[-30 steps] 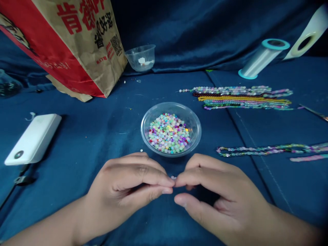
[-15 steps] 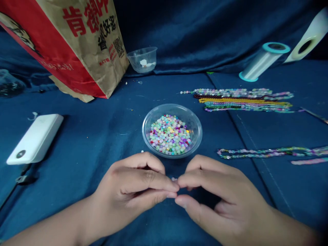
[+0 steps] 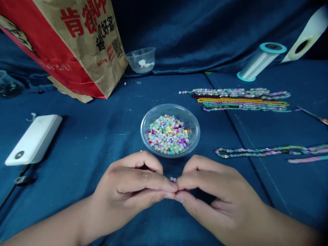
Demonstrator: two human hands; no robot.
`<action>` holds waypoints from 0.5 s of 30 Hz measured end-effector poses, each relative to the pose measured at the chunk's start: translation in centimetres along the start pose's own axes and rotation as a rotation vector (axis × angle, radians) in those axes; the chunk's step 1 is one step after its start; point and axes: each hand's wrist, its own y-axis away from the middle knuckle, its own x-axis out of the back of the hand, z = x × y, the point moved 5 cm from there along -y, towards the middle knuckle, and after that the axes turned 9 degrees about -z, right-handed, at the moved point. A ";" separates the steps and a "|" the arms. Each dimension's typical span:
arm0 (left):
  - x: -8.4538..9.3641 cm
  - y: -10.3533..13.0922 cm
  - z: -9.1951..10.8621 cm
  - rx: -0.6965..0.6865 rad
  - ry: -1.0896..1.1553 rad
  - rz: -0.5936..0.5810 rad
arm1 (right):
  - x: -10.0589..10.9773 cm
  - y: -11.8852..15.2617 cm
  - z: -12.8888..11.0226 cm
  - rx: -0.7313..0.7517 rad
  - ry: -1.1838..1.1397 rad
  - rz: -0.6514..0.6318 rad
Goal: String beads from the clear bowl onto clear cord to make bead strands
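My left hand (image 3: 139, 186) and my right hand (image 3: 217, 191) meet at their fingertips just in front of a clear plastic bowl (image 3: 196, 145). Thumb and fingers of the left hand are pinched together; what lies between them is hidden. On the right, thumb and index finger also close at the meeting point, and I cannot make out what they grip. A few small pale pink beads (image 3: 173, 179) show right behind the touching fingertips. Loose multicoloured beads (image 3: 167, 135) fill the bottom of the bowl.
Bead strands (image 3: 241, 100) lie at the back right, with another strand (image 3: 256, 151) nearer. Behind them stands a spool of clear line (image 3: 260, 63). A paper bag (image 3: 84, 51) and a small clear cup (image 3: 142, 60) are at the back; a white power bank (image 3: 34, 138) rests left.
My right thumb has risen to close against the fingertips, narrowing the gap there. The small pink beads show more clearly. The whole view has shifted slightly.
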 end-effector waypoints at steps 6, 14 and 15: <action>0.5 0.2 0.4 -0.039 -0.063 0.032 | 0.5 0.0 0.2 -0.009 -0.003 0.024; 4.7 -5.6 1.3 -0.060 -0.748 -0.209 | 0.5 0.3 0.4 -0.020 -0.021 0.065; 4.8 -7.1 0.8 -0.048 -0.809 -0.275 | 0.5 0.3 0.4 -0.020 -0.015 0.068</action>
